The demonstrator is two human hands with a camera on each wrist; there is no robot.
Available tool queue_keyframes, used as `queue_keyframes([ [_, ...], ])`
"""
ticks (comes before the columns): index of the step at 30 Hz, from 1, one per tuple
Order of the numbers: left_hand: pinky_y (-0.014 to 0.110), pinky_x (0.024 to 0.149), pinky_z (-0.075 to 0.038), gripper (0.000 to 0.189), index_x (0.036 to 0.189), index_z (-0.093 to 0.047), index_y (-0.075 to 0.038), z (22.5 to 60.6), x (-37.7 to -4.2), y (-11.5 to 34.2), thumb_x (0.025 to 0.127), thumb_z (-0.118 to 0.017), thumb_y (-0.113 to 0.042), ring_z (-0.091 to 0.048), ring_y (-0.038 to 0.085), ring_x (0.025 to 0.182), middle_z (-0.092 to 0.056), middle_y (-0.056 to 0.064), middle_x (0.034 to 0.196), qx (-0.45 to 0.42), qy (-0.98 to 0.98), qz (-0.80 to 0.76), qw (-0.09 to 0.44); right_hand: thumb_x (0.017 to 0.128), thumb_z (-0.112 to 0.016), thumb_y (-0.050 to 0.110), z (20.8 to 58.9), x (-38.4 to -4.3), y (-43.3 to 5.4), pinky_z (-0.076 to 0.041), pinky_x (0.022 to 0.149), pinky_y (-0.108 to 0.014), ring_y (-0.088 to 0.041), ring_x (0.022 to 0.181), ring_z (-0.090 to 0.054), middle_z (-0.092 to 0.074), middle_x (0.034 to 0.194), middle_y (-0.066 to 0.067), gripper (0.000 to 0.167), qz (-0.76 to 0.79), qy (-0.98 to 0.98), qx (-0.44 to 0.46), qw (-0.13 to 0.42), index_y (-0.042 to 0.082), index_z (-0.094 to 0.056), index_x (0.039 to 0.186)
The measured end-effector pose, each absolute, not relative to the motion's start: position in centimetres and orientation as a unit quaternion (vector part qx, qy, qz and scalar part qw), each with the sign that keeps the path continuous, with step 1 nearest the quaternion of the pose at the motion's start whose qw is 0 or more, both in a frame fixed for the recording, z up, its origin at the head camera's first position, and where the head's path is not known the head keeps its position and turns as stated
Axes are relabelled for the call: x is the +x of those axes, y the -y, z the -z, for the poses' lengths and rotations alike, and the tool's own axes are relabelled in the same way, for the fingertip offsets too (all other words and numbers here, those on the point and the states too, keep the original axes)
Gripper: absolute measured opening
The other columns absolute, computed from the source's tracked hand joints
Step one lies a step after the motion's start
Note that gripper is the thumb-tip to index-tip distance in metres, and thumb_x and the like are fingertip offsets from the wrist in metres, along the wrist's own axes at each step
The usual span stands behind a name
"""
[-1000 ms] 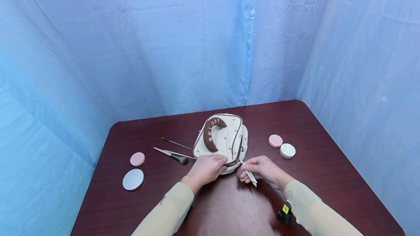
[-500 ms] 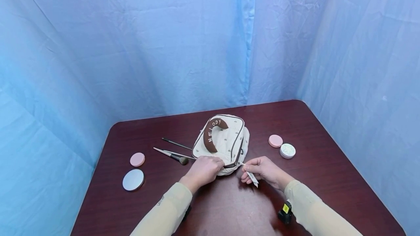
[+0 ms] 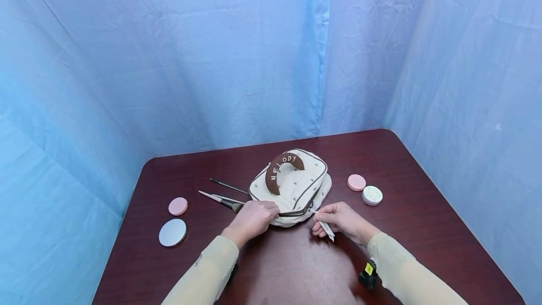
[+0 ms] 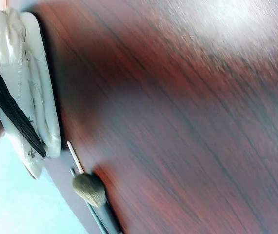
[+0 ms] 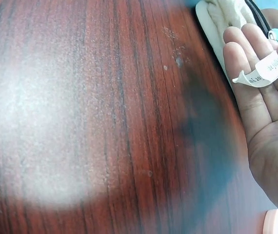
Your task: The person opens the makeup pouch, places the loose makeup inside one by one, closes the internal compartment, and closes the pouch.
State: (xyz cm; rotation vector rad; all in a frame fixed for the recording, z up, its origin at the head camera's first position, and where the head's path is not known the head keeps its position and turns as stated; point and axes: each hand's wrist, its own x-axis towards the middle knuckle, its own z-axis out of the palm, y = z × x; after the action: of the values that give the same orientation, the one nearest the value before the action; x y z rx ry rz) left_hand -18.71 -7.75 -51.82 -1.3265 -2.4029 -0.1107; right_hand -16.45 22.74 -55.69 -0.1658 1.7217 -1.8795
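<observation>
A cream makeup bag (image 3: 302, 187) with small dark bow prints, dark zipper trim and a curved brown handle (image 3: 273, 175) reading MELODY lies on the table. At its front left corner my left hand (image 3: 252, 219) pinches the zippered edge; the left wrist view shows the thumb on the dark zipper (image 4: 19, 119). Beside the front right corner, my right hand (image 3: 342, 222) pinches a white printed ribbon tag (image 5: 263, 70) attached near the zipper pull. The tag's loose end hangs past the fingers. How far the zipper is undone cannot be made out.
Several makeup brushes (image 3: 224, 201) lie left of the bag, one partly behind the left hand. A pink compact (image 3: 178, 206) and a silvery round compact (image 3: 172, 233) are at the left. Another pink compact (image 3: 356, 182) and a white patterned one (image 3: 372, 196) sit at the right.
My left hand has slid left along the bag's front edge. The bag has shifted and turned slightly to the right. My right hand stays almost in place, holding the tag.
</observation>
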Motion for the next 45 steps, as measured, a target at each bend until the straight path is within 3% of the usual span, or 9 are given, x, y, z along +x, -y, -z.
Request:
queue_keyframes([
  [6,0.029,0.056,-0.053,0.026,0.071,-0.058,-0.02,51.9,-19.1,9.1,0.08,-0.072,0.001,-0.065,0.008,0.069,-0.06,-0.01,0.072,-0.463,0.861,0.048,0.205,0.102,-0.061,0.013,55.6,-16.6,-23.1,-0.063,0.077,-0.04,-0.028,0.088,-0.077,-0.077,0.091,-0.017,0.036,0.703,-0.649,-0.059,0.284,-0.021,-0.058,0.114],
  [14,0.028,0.072,-0.059,0.024,0.075,-0.063,-0.017,51.9,-19.7,10.5,0.082,-0.072,0.004,-0.072,0.01,0.091,-0.072,-0.006,0.088,-0.449,0.87,0.043,0.197,0.102,-0.061,0.013,55.8,-16.7,-23.6,-0.063,0.076,-0.038,-0.026,0.086,-0.076,-0.076,0.091,-0.019,0.042,0.708,-0.648,-0.034,0.279,-0.025,-0.054,0.118],
  [22,0.027,0.076,-0.059,0.026,0.075,-0.062,-0.018,52.2,-20.4,11.3,0.083,-0.07,0.006,-0.071,0.011,0.095,-0.072,-0.006,0.088,-0.434,0.88,0.036,0.189,0.103,-0.059,0.011,56.0,-16.7,-24.0,-0.063,0.076,-0.039,-0.025,0.085,-0.076,-0.076,0.092,-0.019,0.038,0.706,-0.651,-0.027,0.276,-0.024,-0.056,0.119],
  [29,0.03,0.075,-0.059,0.026,0.074,-0.063,-0.017,52.1,-21.2,12.1,0.082,-0.067,0.007,-0.07,0.013,0.091,-0.07,-0.005,0.084,-0.42,0.883,0.03,0.207,0.103,-0.058,0.011,56.0,-16.5,-24.7,-0.063,0.078,-0.04,-0.025,0.086,-0.076,-0.076,0.093,-0.019,0.04,0.705,-0.655,-0.026,0.271,-0.025,-0.054,0.121],
  [45,0.037,0.071,-0.061,0.023,0.078,-0.069,-0.014,51.7,-22.0,12.8,0.079,-0.069,0.009,-0.072,0.017,0.099,-0.076,-0.002,0.094,-0.358,0.912,0.031,0.198,0.103,-0.058,0.011,55.9,-16.6,-24.9,-0.063,0.079,-0.041,-0.027,0.087,-0.077,-0.076,0.094,-0.019,0.034,0.705,-0.653,-0.032,0.275,-0.02,-0.059,0.116],
])
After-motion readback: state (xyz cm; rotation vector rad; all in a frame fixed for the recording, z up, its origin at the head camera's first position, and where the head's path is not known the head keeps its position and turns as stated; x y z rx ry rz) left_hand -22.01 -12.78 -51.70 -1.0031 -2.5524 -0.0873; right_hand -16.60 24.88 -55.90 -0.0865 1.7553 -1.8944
